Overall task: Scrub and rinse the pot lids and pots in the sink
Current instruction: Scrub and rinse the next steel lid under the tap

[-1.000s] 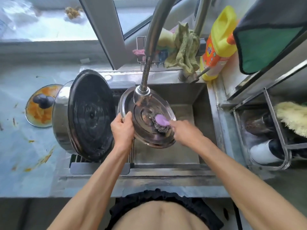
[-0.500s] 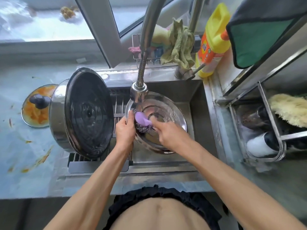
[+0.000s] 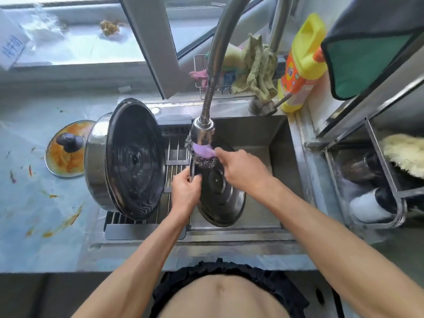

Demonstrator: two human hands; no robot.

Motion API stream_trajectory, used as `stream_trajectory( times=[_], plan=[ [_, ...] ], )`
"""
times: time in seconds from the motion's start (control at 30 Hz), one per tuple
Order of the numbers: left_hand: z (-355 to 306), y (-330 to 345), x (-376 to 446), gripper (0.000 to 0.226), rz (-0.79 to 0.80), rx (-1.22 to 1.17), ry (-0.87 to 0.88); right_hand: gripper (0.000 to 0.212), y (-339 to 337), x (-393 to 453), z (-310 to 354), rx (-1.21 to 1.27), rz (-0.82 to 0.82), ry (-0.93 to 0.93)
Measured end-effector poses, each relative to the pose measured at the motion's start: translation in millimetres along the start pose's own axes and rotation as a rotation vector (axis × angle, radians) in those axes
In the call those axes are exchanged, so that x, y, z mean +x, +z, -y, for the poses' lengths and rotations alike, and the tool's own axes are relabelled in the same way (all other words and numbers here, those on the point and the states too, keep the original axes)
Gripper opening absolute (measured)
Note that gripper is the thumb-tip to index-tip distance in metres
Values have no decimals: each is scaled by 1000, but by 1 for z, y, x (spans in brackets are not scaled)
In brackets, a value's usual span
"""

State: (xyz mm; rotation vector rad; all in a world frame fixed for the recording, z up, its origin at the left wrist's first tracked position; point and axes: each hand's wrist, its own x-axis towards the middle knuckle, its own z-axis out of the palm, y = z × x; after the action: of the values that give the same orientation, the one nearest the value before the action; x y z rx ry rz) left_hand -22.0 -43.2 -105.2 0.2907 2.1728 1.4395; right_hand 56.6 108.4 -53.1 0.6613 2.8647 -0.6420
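The sink [image 3: 275,138] sits in the middle. A rack [image 3: 174,157] lies over its left part, and a big pot [image 3: 124,157] lies on its side on the rack. A dirty lid [image 3: 66,150] rests on the counter [image 3: 46,214] left of the pot. In the sink, right of the pot, a lid [image 3: 220,198] stands on edge. The left hand [image 3: 185,191] holds its left rim. The right hand [image 3: 243,171] holds a scrubber [image 3: 204,154] at the lid's far edge, just under the tap [image 3: 202,131]. A bottle [image 3: 300,63] stands far right of the tap, with a cloth [image 3: 254,70] to its left.
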Motion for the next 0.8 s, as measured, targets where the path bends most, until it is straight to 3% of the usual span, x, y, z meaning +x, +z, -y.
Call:
stream_trajectory(
  times=[0.17,0.33,0.53,0.8],
  plan=[
    [-5,5,-12,21,85,83,164,28,-23,0,-29,-78,-12,157],
    [0,5,-3,27,93,94,163,37,-33,-13,-5,-175,83,13],
    [-7,-1,-9,26,57,52,208,10,-27,29,-76,37,160,261],
    [-16,-14,6,20,-121,-127,47,32,27,0,-122,397,115,484]
  ],
)
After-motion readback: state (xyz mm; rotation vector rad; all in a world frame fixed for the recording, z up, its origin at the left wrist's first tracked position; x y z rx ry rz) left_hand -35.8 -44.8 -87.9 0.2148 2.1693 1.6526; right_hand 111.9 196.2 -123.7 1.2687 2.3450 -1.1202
